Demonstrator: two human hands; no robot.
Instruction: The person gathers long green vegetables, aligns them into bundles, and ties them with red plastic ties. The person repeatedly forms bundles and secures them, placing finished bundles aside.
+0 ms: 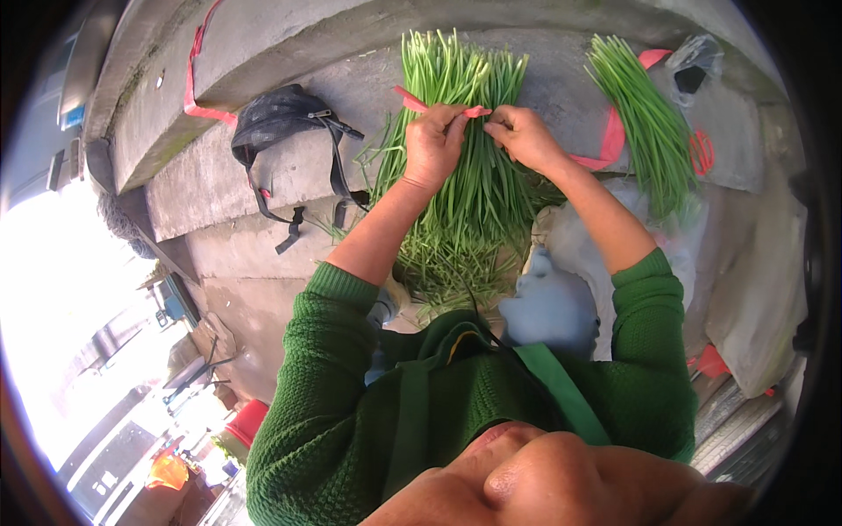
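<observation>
A large bunch of long green stalks, apparently garlic chives [483, 177], lies on a concrete step with its cut ends pointing away from me. A pink-red ribbon [475, 112] crosses the upper part of the bunch. My left hand [435, 141] grips this ribbon, and its ends stick out on both sides of the fist. Close beside the ribbon's right end is my right hand [526, 139], resting over the stalks with fingers curled. Whether its fingertips pinch the ribbon is hard to make out.
To the left lies a black mesh waist bag [279, 125] with loose straps. A smaller chive bunch [648, 121] rests at the right, near more pink ribbon [613, 135], red-handled scissors [702, 152] and a clear plastic bag [696, 59]. Trimmings [454, 273] cover the ground by my feet.
</observation>
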